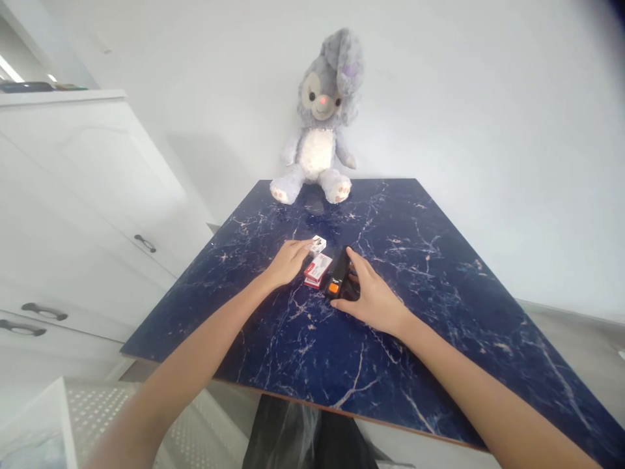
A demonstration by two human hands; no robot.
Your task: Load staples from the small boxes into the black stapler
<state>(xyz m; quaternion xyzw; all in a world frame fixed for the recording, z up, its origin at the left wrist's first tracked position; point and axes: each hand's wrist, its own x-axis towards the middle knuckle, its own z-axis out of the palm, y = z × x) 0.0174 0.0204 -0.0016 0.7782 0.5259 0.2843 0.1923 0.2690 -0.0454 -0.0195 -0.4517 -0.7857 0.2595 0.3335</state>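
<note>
Two small red-and-white boxes (pixel 318 268) lie stacked near the middle of the blue table, the upper one slightly askew. Just beyond them sits a smaller white box (pixel 318 244) with a dark print on top. My left hand (pixel 289 262) reaches in from the left, fingers stretched out, their tips touching this white box. To the right of the boxes is a black oblong device with an orange patch (pixel 334 287); its exact kind is unclear. My right hand (pixel 374 293) grips it, thumb at the near end and index finger at the far end.
The blue marble-patterned table (pixel 420 378) has its front edge close to my body. A grey plush rabbit (pixel 317 124) sits at the far edge against the wall. White drawers (pixel 97 215) stand at left, with a perforated white basket (pixel 92 404) below.
</note>
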